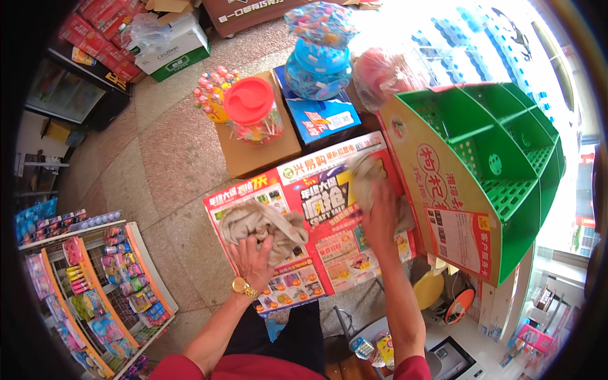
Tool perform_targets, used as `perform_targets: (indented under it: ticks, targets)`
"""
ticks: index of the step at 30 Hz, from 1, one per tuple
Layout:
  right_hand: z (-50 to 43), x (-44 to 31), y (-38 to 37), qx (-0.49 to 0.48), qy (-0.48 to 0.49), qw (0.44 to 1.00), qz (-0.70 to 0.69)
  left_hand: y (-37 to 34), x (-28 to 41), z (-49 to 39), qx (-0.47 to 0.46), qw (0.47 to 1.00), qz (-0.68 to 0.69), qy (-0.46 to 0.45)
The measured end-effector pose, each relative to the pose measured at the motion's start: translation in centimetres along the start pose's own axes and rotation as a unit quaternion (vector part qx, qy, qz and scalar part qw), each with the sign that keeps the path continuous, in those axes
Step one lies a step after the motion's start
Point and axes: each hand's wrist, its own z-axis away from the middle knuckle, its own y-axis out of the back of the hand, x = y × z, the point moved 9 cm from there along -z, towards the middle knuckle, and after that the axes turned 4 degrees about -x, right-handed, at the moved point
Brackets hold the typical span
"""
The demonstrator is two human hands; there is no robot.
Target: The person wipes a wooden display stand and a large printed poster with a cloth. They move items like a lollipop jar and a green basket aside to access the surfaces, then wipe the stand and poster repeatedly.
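Observation:
A crumpled greyish-beige cloth (280,225) lies bunched on a printed advertising sheet (308,273). My left hand (251,259), with a gold-coloured watch on its wrist, grips the near side of this cloth, thumb and fingers bent into its folds. Farther right, my right hand (381,216) is blurred and holds a second beige cloth (365,173) against the sheet, close to its right side. Part of that cloth shows past the hand's right edge. The fingertips of my right hand are too blurred to make out singly.
A green compartment display rack (494,161) borders the sheet on the right. Beyond it stand a red-lidded candy jar (249,102) on a cardboard box (263,154) and a blue candy jar (318,66) on a blue box (327,126). A snack shelf (152,266) stands left.

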Motion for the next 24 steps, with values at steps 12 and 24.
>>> perform_targets:
  ticks: [12,24]
  targets:
    - [15.4,-1.6,1.5,0.018,-0.078,0.997,0.017,6.1,-5.2,-5.4,0.149,0.984,-0.009,0.102]
    - [22.4,8.2,-0.7,0.398,-0.386,0.682,-0.477,2.8,-11.9,-10.0,-0.175,0.975,0.038,0.135]
